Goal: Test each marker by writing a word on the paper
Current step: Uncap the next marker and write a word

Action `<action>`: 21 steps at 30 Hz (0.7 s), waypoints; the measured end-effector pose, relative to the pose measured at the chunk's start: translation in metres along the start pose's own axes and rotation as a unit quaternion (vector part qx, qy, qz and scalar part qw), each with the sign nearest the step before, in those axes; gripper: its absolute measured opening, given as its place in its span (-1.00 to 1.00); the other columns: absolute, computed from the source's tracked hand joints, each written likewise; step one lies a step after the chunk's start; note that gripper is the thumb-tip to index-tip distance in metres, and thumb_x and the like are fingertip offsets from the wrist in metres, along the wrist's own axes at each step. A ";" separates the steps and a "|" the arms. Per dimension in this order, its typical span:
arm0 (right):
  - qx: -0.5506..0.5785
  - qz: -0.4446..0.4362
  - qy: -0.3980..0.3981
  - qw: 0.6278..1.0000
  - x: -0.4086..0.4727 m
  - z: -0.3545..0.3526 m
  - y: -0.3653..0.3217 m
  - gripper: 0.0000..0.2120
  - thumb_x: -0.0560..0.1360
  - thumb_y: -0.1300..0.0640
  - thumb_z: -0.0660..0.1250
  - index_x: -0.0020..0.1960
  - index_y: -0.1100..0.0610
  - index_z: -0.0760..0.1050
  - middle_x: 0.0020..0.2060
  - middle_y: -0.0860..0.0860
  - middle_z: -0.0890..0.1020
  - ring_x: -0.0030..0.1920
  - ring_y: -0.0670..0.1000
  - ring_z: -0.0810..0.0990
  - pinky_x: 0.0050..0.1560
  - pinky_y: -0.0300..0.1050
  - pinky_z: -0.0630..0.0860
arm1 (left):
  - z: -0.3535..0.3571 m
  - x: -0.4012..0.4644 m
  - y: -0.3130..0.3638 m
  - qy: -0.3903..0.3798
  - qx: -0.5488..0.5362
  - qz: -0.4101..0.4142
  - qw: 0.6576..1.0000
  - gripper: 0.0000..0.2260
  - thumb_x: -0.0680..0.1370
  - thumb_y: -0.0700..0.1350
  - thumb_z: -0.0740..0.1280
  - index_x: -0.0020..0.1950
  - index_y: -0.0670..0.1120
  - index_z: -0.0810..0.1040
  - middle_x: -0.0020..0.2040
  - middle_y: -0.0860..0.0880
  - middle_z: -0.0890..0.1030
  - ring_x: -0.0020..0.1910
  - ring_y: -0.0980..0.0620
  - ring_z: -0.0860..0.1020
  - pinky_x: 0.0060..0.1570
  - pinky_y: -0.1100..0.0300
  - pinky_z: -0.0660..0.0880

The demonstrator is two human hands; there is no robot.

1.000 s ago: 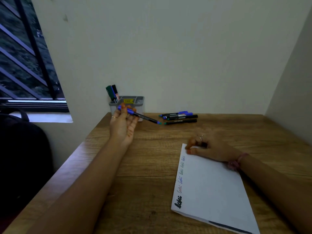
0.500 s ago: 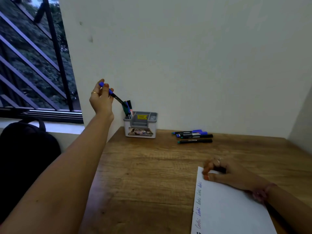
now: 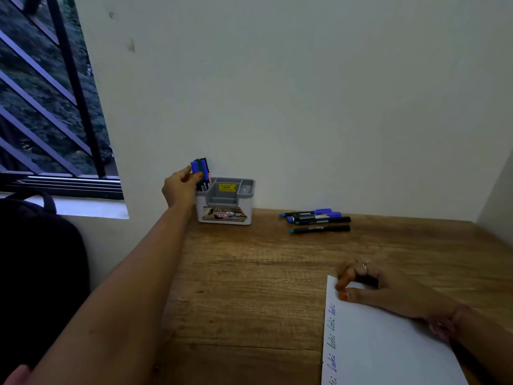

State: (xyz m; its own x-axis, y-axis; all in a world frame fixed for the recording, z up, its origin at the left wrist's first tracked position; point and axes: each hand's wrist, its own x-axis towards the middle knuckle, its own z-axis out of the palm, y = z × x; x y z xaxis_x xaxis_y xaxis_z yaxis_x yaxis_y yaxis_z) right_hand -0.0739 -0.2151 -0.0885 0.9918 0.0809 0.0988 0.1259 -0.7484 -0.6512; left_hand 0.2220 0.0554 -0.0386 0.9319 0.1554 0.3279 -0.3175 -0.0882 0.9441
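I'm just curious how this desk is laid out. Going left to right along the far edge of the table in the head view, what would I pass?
Left hand at the upright markers → grey organiser → loose markers lying on the table.

Setting: a small study or writing nook, home-like. A wood-grain tabletop (image 3: 249, 287) is set into a corner between plain off-white walls (image 3: 305, 93), with a barred window (image 3: 41, 107) past its left edge looking onto foliage. A grey desk organizer (image 3: 224, 201) bearing a yellow price sticker stands at the tabletop's far left corner with markers upright in it, four loose markers (image 3: 316, 220) lie along the far edge, a sheet of paper (image 3: 388, 351) with handwritten words lies at the near right corner, and a dark bag (image 3: 33, 259) sits below the window sill.
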 end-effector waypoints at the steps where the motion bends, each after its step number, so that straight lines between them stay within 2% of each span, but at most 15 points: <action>1: -0.003 0.000 -0.001 1.000 0.000 0.000 0.000 -0.60 0.24 -0.43 0.31 -0.11 -0.20 0.59 0.03 -0.28 0.57 0.13 -0.18 0.53 0.16 -0.20 0.46 | 0.001 -0.001 -0.003 0.005 0.011 -0.005 1.000 -0.56 0.52 -0.17 0.35 0.37 -0.22 0.39 0.27 -0.17 0.52 0.21 -0.05 0.50 0.17 0.21 0.42; 4: -0.003 -0.007 -0.001 1.000 0.000 0.000 0.001 -0.60 0.25 -0.44 0.30 -0.10 -0.20 0.60 0.02 -0.26 0.58 0.13 -0.17 0.54 0.14 -0.21 0.47 | 0.001 -0.005 -0.009 0.053 0.032 -0.013 0.998 -0.52 0.51 -0.12 0.37 0.39 -0.22 0.35 0.22 -0.19 0.51 0.15 -0.05 0.50 0.11 0.21 0.41; 6: -0.004 -0.009 -0.002 1.000 0.000 0.000 0.001 -0.58 0.24 -0.46 0.29 -0.10 -0.20 0.59 0.02 -0.27 0.58 0.12 -0.17 0.54 0.12 -0.23 0.47 | 0.000 -0.011 -0.011 0.096 0.020 0.003 0.995 -0.59 0.52 -0.09 0.36 0.32 -0.19 0.39 0.09 -0.18 0.50 -0.01 -0.01 0.48 0.07 0.16 0.45; 8: -0.003 -0.004 -0.006 1.000 -0.001 -0.001 -0.001 -0.54 0.21 -0.50 0.27 -0.09 -0.21 0.59 0.02 -0.31 0.56 0.12 -0.19 0.54 0.10 -0.25 0.47 | 0.004 -0.023 -0.008 0.103 0.011 0.051 0.993 -0.70 0.54 -0.11 0.32 0.22 -0.19 0.41 -0.07 -0.11 0.47 -0.15 0.04 0.44 -0.04 0.16 0.48; 11: -0.005 0.008 -0.012 1.000 -0.004 -0.002 -0.006 -0.57 0.23 -0.47 0.27 -0.09 -0.22 0.58 0.04 -0.33 0.55 0.13 -0.22 0.52 0.10 -0.24 0.48 | 0.020 -0.055 -0.005 0.028 0.020 0.147 0.989 -0.88 0.56 -0.15 0.27 0.06 -0.16 0.42 -0.25 0.01 0.44 -0.26 0.05 0.46 -0.17 0.14 0.48; 14: -0.018 0.023 -0.006 1.000 -0.005 -0.001 -0.008 -0.76 0.34 -0.27 0.32 -0.08 -0.20 0.57 0.06 -0.22 0.57 0.14 -0.21 0.50 0.18 -0.15 0.46 | 0.044 -0.090 -0.003 -0.100 0.050 0.203 0.973 -0.96 0.55 -0.17 0.28 -0.05 -0.10 0.43 -0.32 -0.02 0.46 -0.33 0.09 0.45 -0.31 0.20 0.42; 17: -0.026 0.022 -0.004 0.999 -0.005 -0.001 -0.009 -0.83 0.39 -0.17 0.34 -0.08 -0.16 0.58 0.06 -0.18 0.56 0.11 -0.20 0.51 0.17 -0.14 0.47 | 0.073 -0.117 -0.003 -0.225 0.131 0.238 0.936 -0.97 0.52 -0.19 0.29 -0.06 -0.08 0.51 -0.21 -0.11 0.52 -0.29 0.07 0.46 -0.28 0.18 0.43; 19: -0.030 0.018 -0.009 0.999 -0.005 -0.002 -0.009 -0.90 0.43 -0.10 0.35 -0.07 -0.15 0.57 0.07 -0.17 0.56 0.09 -0.21 0.51 0.15 -0.18 0.47 | 0.092 -0.129 -0.002 -0.265 0.178 0.252 0.914 -0.91 0.52 -0.16 0.30 0.00 -0.08 0.55 -0.05 -0.09 0.54 -0.17 0.06 0.50 -0.13 0.18 0.48; 21: -0.029 0.013 -0.007 0.999 -0.005 -0.002 -0.008 -0.92 0.44 -0.05 0.36 -0.06 -0.14 0.57 0.08 -0.16 0.56 0.11 -0.22 0.50 0.15 -0.21 0.45 | 0.108 -0.137 -0.002 -0.283 0.247 0.265 0.888 -0.78 0.54 -0.08 0.29 0.15 -0.08 0.55 0.08 -0.06 0.52 -0.02 0.03 0.51 0.00 0.24 0.42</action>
State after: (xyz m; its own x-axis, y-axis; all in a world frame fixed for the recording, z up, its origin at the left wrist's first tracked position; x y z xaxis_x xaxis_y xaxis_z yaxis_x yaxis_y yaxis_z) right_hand -0.0801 -0.2105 -0.0825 0.9950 0.0701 0.0712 0.0990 -0.7873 -0.6085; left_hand 0.1138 -0.0715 -0.0893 0.6577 -0.5442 0.5208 -0.7525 -0.4432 0.4872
